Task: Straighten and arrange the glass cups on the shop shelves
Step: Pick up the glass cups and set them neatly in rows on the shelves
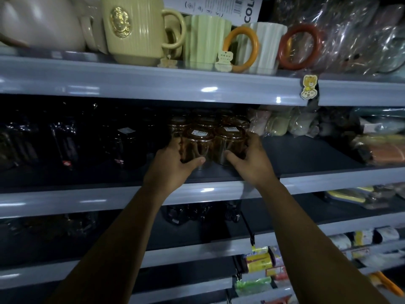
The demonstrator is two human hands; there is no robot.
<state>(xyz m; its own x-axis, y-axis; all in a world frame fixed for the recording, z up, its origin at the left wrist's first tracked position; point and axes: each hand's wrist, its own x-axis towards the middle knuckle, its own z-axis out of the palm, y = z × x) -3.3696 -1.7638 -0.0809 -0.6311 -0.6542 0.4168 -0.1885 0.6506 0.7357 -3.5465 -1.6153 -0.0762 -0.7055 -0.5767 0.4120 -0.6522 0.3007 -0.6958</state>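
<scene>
Both forearms reach over the grey shelf edge (105, 199) to the middle shelf. The left hand (175, 164) grips the left front amber glass cup (196, 147), thumb curled across its lower front, and the right hand (252, 159) grips the right front amber glass cup (230, 144) likewise. Both cups stand inverted and touching, the rear amber cups (208, 122) are packed close behind, and ceramic mugs (135, 34) line the shelf above.
</scene>
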